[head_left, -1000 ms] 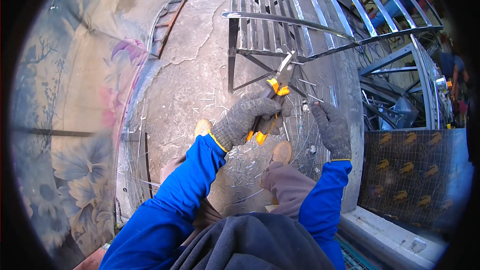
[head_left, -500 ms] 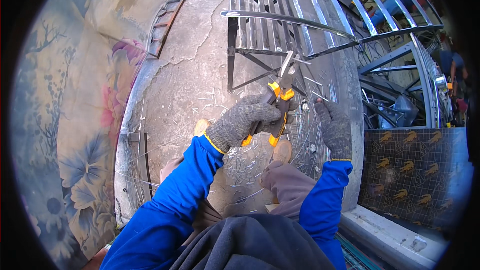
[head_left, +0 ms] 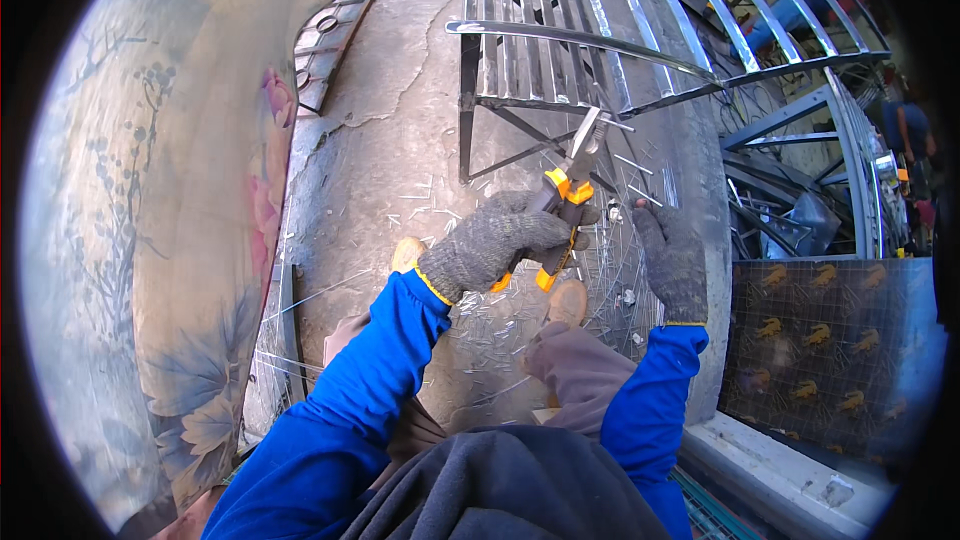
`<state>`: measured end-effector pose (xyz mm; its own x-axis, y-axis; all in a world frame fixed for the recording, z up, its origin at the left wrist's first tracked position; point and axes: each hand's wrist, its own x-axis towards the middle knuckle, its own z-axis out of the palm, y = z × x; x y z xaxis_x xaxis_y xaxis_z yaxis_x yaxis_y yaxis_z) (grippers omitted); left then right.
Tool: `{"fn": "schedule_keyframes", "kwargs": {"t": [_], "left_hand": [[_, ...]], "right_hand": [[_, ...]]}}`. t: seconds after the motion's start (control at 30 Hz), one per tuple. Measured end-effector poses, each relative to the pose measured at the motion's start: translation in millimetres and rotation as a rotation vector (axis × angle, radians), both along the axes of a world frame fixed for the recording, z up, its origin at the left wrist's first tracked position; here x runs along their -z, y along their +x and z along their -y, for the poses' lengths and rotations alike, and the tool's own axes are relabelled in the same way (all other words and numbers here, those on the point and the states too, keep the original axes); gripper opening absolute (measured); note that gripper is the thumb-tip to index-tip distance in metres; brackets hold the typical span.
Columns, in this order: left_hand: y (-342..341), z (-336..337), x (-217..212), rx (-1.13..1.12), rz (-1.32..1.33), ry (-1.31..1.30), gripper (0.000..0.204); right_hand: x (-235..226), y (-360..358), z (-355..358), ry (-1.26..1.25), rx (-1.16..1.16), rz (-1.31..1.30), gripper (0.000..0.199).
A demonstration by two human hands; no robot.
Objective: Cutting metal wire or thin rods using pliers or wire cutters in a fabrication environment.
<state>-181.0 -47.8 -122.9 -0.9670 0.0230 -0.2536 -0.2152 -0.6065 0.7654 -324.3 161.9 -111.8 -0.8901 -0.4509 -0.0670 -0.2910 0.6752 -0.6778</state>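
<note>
My left hand [head_left: 492, 243], in a grey knit glove, is closed round the black and orange handles of a pair of pliers [head_left: 574, 181]. The pliers' metal jaws point up and away, and a short thin metal rod [head_left: 618, 123] shows beside their tip. My right hand [head_left: 672, 258], gloved too with a bare fingertip showing, has its fingers curled in. Another thin metal rod [head_left: 645, 196] lies in line with that fingertip; whether the hand grips it, I cannot tell. Many cut rod pieces [head_left: 478, 328] litter the concrete floor around my shoes.
A slatted metal bench frame [head_left: 540, 32] stands ahead, with more metal framework [head_left: 845, 160] to its right. On the left hangs a floral cloth [head_left: 210, 220], a rusty metal frame [head_left: 335, 50] behind it. A dark patterned panel [head_left: 820, 350] is at the right.
The pliers have shifted slightly right and their handles look closer together. At left, the hanging cloth has billowed, uncovering more of the rusty frame. My right hand has barely moved.
</note>
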Motion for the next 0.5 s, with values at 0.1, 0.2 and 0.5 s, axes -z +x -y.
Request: {"fn": "schedule_keyframes", "kwargs": {"t": [0.1, 0.2, 0.5], "left_hand": [[-3, -1, 8, 0.022, 0.008, -0.005, 0.041], [-2, 0, 3, 0.012, 0.036, -0.115, 0.040], [1, -7, -2, -0.003, 0.014, -0.083, 0.035]], "right_hand": [[2, -1, -3, 0.017, 0.015, -0.004, 0.033], [6, -1, -6, 0.003, 0.011, -0.034, 0.034], [9, -6, -8, 0.088, -0.005, -0.085, 0.034]]}}
